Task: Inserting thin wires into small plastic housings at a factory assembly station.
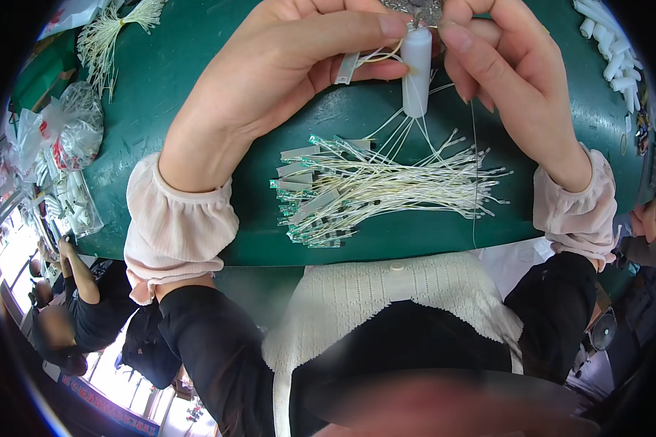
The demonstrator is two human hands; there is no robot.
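Note:
A white plastic tube (416, 65) stands at the top centre between my hands, with thin white wires trailing from its lower end. My left hand (321, 44) is closed on a thin wire lead, its thumb and finger beside the tube. A small grey strip (348, 68) hangs from that lead. Curled beside the tube's upper end is my right hand (503, 62); what its fingertips grip is hidden. Above the tube is a grey metal piece (419, 10), partly cut off. Below lies a bundle of wire leads (401, 182) with small green circuit boards.
White tubes (614, 54) are heaped at the far right of the green table (270, 247). Another bunch of wires (106, 44) lies far left, above clear plastic bags (76, 138). Beyond the left edge, another person's arm (80, 269) shows.

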